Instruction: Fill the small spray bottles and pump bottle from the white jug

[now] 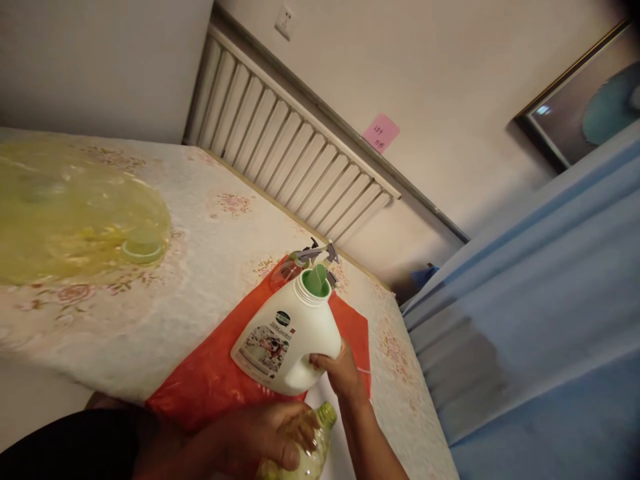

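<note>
My right hand (341,373) grips the handle side of a white detergent jug (287,340) with a green spout and no cap, standing on a red plastic sheet (210,380). Lower down, my left hand (270,437) is wrapped around a clear plastic bottle (313,453) of yellowish liquid with an open green-tinted neck. Behind the jug lies a clear spray bottle (307,260) with a grey trigger head.
A table with a pale floral cloth (210,227) carries everything. A large yellow translucent container (70,213) lies at the left. Behind are a white radiator (285,147), a wall socket (285,21) and a pink note (381,132). Blue fabric (540,300) fills the right.
</note>
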A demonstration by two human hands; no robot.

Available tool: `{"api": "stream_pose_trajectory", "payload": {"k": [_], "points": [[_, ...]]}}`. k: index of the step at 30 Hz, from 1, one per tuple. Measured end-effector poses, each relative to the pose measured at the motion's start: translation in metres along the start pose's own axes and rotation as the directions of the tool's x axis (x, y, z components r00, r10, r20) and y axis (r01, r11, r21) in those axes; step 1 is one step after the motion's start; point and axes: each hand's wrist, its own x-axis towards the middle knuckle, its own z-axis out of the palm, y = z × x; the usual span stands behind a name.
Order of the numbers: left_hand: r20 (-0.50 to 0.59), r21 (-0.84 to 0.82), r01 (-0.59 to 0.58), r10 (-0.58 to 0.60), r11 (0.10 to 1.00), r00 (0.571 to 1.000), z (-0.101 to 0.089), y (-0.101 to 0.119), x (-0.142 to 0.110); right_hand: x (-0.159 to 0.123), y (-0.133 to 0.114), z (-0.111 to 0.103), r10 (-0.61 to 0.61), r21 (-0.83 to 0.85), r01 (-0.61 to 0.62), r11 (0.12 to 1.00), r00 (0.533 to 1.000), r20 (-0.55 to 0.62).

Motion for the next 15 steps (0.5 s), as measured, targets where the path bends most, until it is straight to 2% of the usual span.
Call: {"api": "stream_pose_trajectory", "payload": {"k": [4,9,15], "points": [[-0.011,-0.034,0.013,-0.014,0.999,1.0,0.005,0.006,-0.001,0.008,-0.009,0.017,-0.005,-0.006,0.005,1.0,1.0,0.025],[-0.026,0.051,0.02,-0.019,0.998,0.999,0.002,0.004,-0.001,0.021,-0.023,0.04,-0.037,-0.036,0.039,0.999,0.998,0.042],[0.015,0.148,0.047,-0.049,0.988,0.999,-0.001,0.01,-0.004,0.034,-0.065,0.054,-0.076,0.042,0.072,0.996,0.992,0.104]]}}
